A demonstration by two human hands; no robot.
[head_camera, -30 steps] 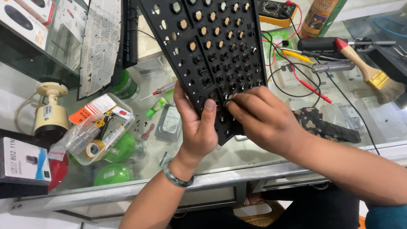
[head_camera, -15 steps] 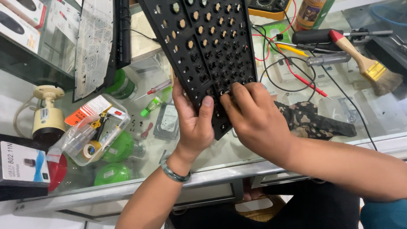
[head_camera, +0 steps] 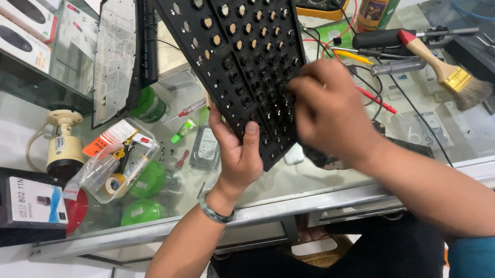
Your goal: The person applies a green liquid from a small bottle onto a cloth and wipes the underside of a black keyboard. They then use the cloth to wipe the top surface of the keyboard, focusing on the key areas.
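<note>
Black perforated keyboard frame [head_camera: 239,62] fills the upper centre — we grip its lower edge with our left hand [head_camera: 238,156]; our right hand [head_camera: 329,114], blurred, lies over its right edge, grip unclear. Glass counter [head_camera: 467,137] crowded around.

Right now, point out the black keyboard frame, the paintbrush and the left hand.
black keyboard frame [head_camera: 239,51], head view, on its holed middle panel.
paintbrush [head_camera: 458,78], head view, on the metal band by the bristles.
left hand [head_camera: 238,156], head view, on the palm below the thumb.
</note>
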